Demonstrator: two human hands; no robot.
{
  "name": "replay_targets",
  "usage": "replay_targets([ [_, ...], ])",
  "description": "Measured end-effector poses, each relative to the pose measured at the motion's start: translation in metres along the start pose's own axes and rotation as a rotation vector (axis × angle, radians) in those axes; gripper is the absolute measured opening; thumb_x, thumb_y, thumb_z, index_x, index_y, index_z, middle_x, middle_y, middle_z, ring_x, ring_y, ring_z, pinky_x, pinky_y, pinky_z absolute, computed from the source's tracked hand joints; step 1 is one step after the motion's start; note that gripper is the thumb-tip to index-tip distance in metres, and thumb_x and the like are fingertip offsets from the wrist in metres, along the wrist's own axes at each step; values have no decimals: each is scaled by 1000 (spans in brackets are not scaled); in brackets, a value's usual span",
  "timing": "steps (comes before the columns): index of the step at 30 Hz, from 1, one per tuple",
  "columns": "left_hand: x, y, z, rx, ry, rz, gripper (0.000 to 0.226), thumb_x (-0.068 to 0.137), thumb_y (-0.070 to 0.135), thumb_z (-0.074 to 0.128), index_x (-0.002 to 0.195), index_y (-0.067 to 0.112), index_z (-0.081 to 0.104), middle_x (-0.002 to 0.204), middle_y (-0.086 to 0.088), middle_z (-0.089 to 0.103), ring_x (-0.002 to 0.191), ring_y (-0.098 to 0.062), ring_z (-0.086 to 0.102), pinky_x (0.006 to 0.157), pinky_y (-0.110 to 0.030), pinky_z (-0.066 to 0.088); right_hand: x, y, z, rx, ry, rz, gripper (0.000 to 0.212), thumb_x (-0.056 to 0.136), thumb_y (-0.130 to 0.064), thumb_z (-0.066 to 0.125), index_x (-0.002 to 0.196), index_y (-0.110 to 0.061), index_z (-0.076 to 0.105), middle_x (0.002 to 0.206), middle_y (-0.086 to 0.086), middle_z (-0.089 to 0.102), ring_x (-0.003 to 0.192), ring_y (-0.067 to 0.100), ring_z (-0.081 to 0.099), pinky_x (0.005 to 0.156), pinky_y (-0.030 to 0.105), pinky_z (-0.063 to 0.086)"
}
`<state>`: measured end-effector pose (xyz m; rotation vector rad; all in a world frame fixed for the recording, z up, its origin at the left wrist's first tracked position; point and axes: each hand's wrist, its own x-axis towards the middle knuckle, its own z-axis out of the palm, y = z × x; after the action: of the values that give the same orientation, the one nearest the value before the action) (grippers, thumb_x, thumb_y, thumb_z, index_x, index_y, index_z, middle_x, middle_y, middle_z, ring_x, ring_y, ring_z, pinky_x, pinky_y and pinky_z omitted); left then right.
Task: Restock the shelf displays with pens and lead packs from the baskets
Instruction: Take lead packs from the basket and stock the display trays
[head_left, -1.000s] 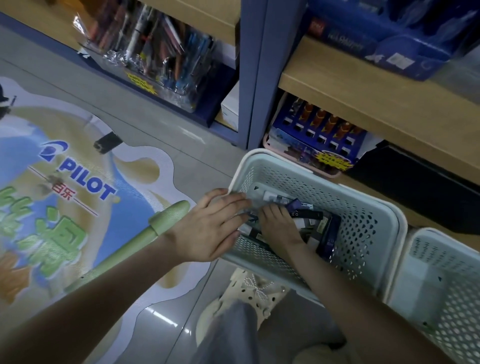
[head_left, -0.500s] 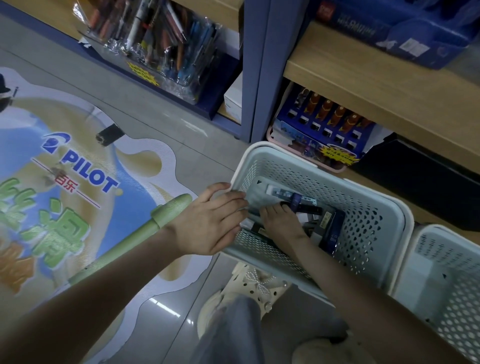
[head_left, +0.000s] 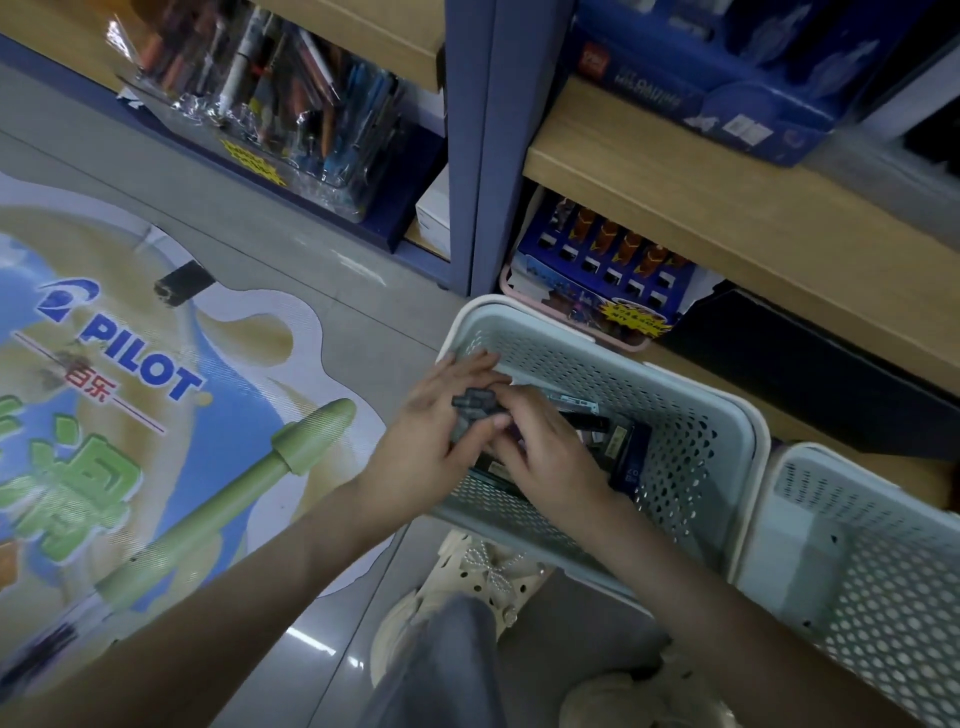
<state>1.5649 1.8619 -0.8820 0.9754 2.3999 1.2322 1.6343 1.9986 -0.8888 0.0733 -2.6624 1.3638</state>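
Grey floor tiling (head_left: 363, 270) is partly covered by a printed PILOT floor graphic (head_left: 130, 364) at the foot of a wooden shelf (head_left: 727, 218) unit. The fingers (head_left: 467, 369) of the left hand (head_left: 431, 441) are curled over a small stack of dark grey lead packs (head_left: 474, 408), with the thumb pressed against its underside, so that the stack is gripped. The fingers (head_left: 524, 402) of the right hand (head_left: 556, 462) are bent onto the right end of the same stack, which is pinched there. The stack is held over the left part of a pale perforated basket (head_left: 691, 441), in which further dark packs (head_left: 623, 447) are left lying. A second basket (head_left: 857, 530) is placed just beside it on the right. A blue display carton (head_left: 608, 265) is seated on the lowest shelf level behind the basket, and a clear pen display (head_left: 291, 124) is located in the bay to the left.
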Motion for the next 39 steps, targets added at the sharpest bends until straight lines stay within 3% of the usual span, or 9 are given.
replay_targets([
  [5, -5, 5, -5, -2, 33, -32, 33, 93, 28, 48, 111, 7, 66, 106, -3, 71, 96, -7, 59, 81, 5, 35, -13, 27, -8, -32, -136, 167, 32, 96, -27, 47, 122, -9, 48, 110, 15, 60, 100, 25, 60, 83, 37, 52],
  [9, -10, 1, -3, 45, -51, -5, 21, 95, 33, 42, 113, 27, 50, 97, -2, 72, 77, -10, 59, 66, -19, 46, -26, 76, -2, -428, -200, 209, 46, 85, 0, 64, 127, -4, 48, 116, 19, 57, 106, 34, 59, 92, 38, 48],
  [12, -14, 0, -4, -1, -29, -12, 17, 96, 34, 39, 112, 29, 43, 101, -3, 70, 75, -7, 58, 69, -19, 46, -31, 102, 7, -788, -494, 348, 70, 95, -24, 53, 149, -2, 14, 149, 14, 27, 138, 30, 27, 115, 37, 17],
  [14, -19, -2, -3, -18, -12, -19, 18, 97, 36, 39, 113, 28, 42, 101, -3, 69, 79, -14, 64, 70, -30, 51, -38, 110, 12, -991, -593, 393, 86, 88, -34, 61, 147, 0, 9, 147, 14, 34, 136, 26, 34, 113, 38, 26],
  [16, -22, -5, 1, 8, 17, 42, 19, 99, 35, 40, 112, 22, 43, 99, -5, 68, 80, -15, 63, 69, -30, 50, -46, 117, 22, -1066, -557, 344, 92, 67, -30, 78, 137, 2, 28, 125, 13, 58, 114, 25, 56, 97, 35, 46],
  [21, -22, -7, 7, 78, 57, 145, 19, 91, 14, 48, 110, 16, 46, 94, -10, 67, 84, -13, 57, 71, -21, 44, -54, 116, 29, -1015, -512, 126, 67, 49, -12, 80, 113, -1, 64, 99, 12, 63, 89, 27, 61, 82, 36, 52],
  [26, -21, -6, 11, 123, 107, 113, 36, 102, 47, 34, 107, 12, 43, 92, -15, 64, 81, -17, 55, 66, -26, 45, -57, 128, 26, -1068, -494, 63, 58, 60, -18, 76, 114, -1, 63, 102, 14, 63, 95, 29, 58, 85, 37, 51],
  [35, -18, -3, 10, 263, 107, 126, 43, 102, 43, 29, 101, 5, 48, 78, -8, 67, 54, -21, 58, 58, -24, 38, -51, 129, 16, -1138, -403, -126, 22, 66, -9, 56, 86, -7, 65, 77, 4, 57, 72, 20, 54, 73, 27, 36],
  [39, -17, -1, 9, 282, 110, 131, 43, 103, 44, 27, 102, 6, 48, 74, -6, 67, 51, -22, 59, 54, -23, 37, -49, 130, 12, -1104, -428, 0, 32, 72, -18, 48, 87, -5, 73, 75, 7, 65, 69, 21, 62, 65, 29, 50],
])
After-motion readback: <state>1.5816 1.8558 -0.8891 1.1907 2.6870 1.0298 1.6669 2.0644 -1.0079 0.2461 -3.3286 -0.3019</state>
